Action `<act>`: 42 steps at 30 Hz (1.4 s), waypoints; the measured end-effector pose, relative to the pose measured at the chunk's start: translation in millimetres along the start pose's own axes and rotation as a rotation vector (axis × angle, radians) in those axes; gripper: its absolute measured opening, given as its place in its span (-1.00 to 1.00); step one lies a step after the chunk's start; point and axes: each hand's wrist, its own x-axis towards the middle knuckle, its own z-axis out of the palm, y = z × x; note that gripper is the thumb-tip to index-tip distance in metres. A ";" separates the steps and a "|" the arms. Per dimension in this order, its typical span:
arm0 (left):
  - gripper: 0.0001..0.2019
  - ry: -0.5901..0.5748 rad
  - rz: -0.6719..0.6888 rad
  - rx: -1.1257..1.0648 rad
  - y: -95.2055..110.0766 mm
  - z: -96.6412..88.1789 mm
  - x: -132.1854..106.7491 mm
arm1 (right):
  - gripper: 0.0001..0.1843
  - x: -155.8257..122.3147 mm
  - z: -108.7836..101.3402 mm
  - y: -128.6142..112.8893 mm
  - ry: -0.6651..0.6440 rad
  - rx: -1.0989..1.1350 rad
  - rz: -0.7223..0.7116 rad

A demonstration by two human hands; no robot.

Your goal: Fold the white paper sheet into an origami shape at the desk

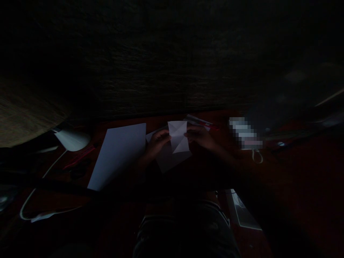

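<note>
A small white sheet of paper point(179, 138) with crossing diagonal creases is held up in the middle of the view. My left hand point(159, 141) pinches its left edge between thumb and fingers. On the opposite edge, my right hand point(201, 136) grips it the same way. Beneath lies another pale paper sheet point(168, 161), partly covered by the held piece and my left hand. A large white sheet or stack of paper point(120, 152) rests just left of my left hand.
A dark reddish table point(215, 172) spreads under everything, in dim light. At left are a white lamp-like object point(72, 139) and a pale cable point(51, 168). Beyond my right hand lies a red, pen-like item point(213, 127). A blurred-out pale object point(244, 132) is farther right.
</note>
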 end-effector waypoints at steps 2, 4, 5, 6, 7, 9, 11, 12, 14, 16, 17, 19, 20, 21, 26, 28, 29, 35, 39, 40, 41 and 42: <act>-0.73 0.008 0.005 -0.015 -1.7 -0.5 0.6 | -0.73 0.1 -0.8 0.3 -0.007 -0.002 0.007; -0.72 0.017 0.001 -0.040 -2.5 -0.4 0.8 | -0.72 0.3 -1.7 0.3 -0.013 -0.003 0.013; -0.71 0.019 -0.005 -0.055 -2.4 -0.1 0.8 | -0.71 0.5 -2.1 0.4 -0.011 -0.003 0.015; -0.71 0.020 -0.012 -0.068 -2.1 0.3 0.8 | -0.70 0.6 -2.4 0.4 -0.005 -0.004 0.016; -0.71 0.021 -0.016 -0.078 -1.6 0.7 0.8 | -0.70 0.8 -2.7 0.6 0.002 -0.004 0.017; -0.72 0.023 -0.019 -0.088 -0.3 1.6 0.8 | -0.71 1.0 -3.0 1.2 0.021 0.002 0.022; -0.74 0.026 -0.021 -0.080 0.9 1.8 0.7 | -0.74 1.0 -3.1 1.7 0.042 0.015 0.029; -0.76 0.032 -0.020 -0.066 1.4 1.6 0.5 | -0.75 0.7 -3.2 1.7 0.047 0.020 0.029; -0.82 0.029 -0.020 -0.005 2.4 0.8 -0.6 | -0.80 -0.1 -3.3 0.9 0.035 0.017 0.028; -0.87 0.018 0.004 0.083 4.0 -0.4 -2.6 | -0.83 -1.1 -3.4 -0.9 0.002 0.011 0.031; -0.87 0.010 0.024 0.129 5.2 -0.8 -3.8 | -0.82 -1.6 -3.4 -2.0 -0.015 0.010 0.033; -0.85 0.003 0.069 0.193 8.2 -1.1 -6.4 | -0.78 -2.2 -2.7 -3.8 -0.032 0.002 0.031; -0.84 0.003 0.092 0.210 9.9 -0.9 -7.6 | -0.77 -2.3 -2.0 -4.4 -0.031 -0.013 0.019; -0.83 0.002 0.112 0.221 11.5 -0.4 -8.7 | -0.76 -2.2 -0.9 -4.7 -0.027 -0.037 0.000; -0.83 0.015 0.202 0.242 14.4 6.2 -11.5 | -0.63 -1.5 6.6 -2.5 0.009 -0.126 -0.126; -0.74 0.039 0.233 0.208 13.2 9.3 -11.8 | -0.61 -1.9 9.0 -1.8 0.014 -0.147 -0.156; -0.66 0.045 0.242 0.186 12.6 10.6 -12.1 | -0.64 -2.4 10.0 -1.9 0.017 -0.171 -0.171; -0.79 0.018 0.251 0.237 14.6 13.8 -15.2 | -0.84 -7.8 16.8 -9.0 0.068 -0.300 -0.269; -0.84 0.090 0.347 0.341 18.1 13.1 -17.1 | -0.83 -11.5 21.7 -14.2 0.083 -0.304 -0.338; -0.85 0.102 0.379 0.368 18.7 12.8 -17.4 | -0.82 -12.1 22.5 -14.9 0.082 -0.300 -0.350; -0.86 0.108 0.413 0.388 19.2 12.5 -17.7 | -0.81 -12.5 23.1 -15.3 0.082 -0.296 -0.359; -0.86 0.107 0.446 0.403 19.6 12.4 -18.0 | -0.80 -12.8 23.4 -15.4 0.085 -0.293 -0.366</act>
